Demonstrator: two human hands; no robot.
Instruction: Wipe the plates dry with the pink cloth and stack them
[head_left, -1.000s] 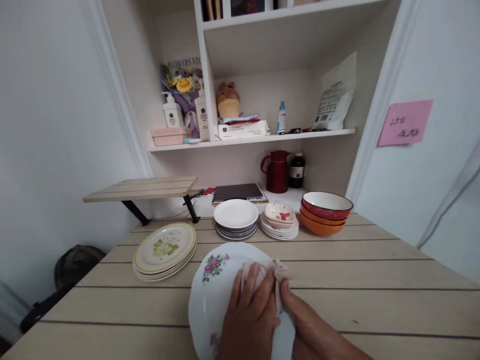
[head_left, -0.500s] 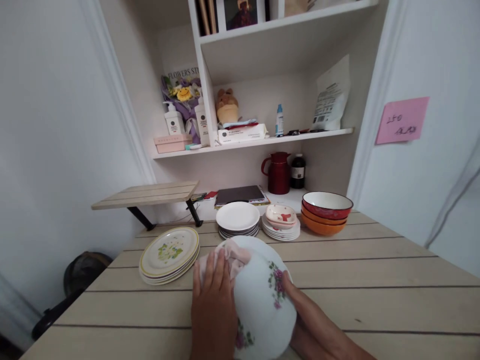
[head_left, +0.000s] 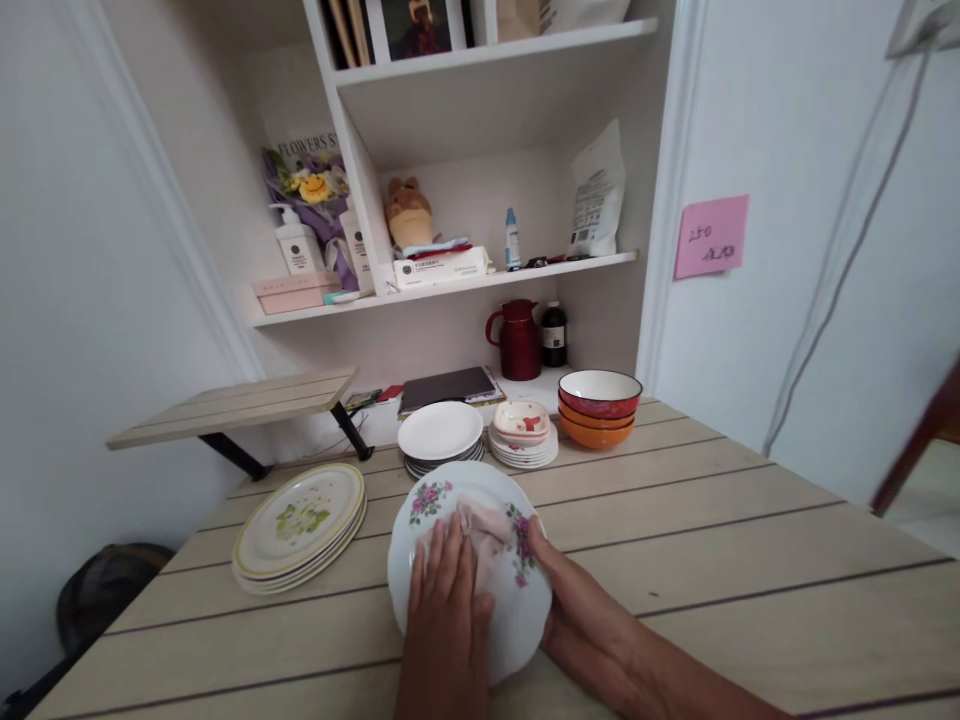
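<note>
A white plate with scalloped edge and purple flowers (head_left: 420,570) is tilted up above the near part of the table. My right hand (head_left: 581,610) grips its right rim, thumb on the face and the other fingers behind. A pale pink cloth (head_left: 487,530) lies bunched on the plate's middle. My left hand (head_left: 446,610) presses the cloth against the face, its fingers stretched upward over it and partly covering it. Behind the plate stands a stack of plates with a white one on top (head_left: 441,430).
Yellow-rimmed plates (head_left: 300,520) are stacked at left, below a small raised wooden shelf (head_left: 240,405). Small plates (head_left: 525,455) carry square bowls (head_left: 521,420); stacked red and orange bowls (head_left: 598,410) stand to their right. A red jug (head_left: 519,340) and closed laptop (head_left: 450,388) are farther back.
My left hand and the cloth have moved from the plate's upper left edge to its middle. The plate now faces me more fully. The view has turned right.
</note>
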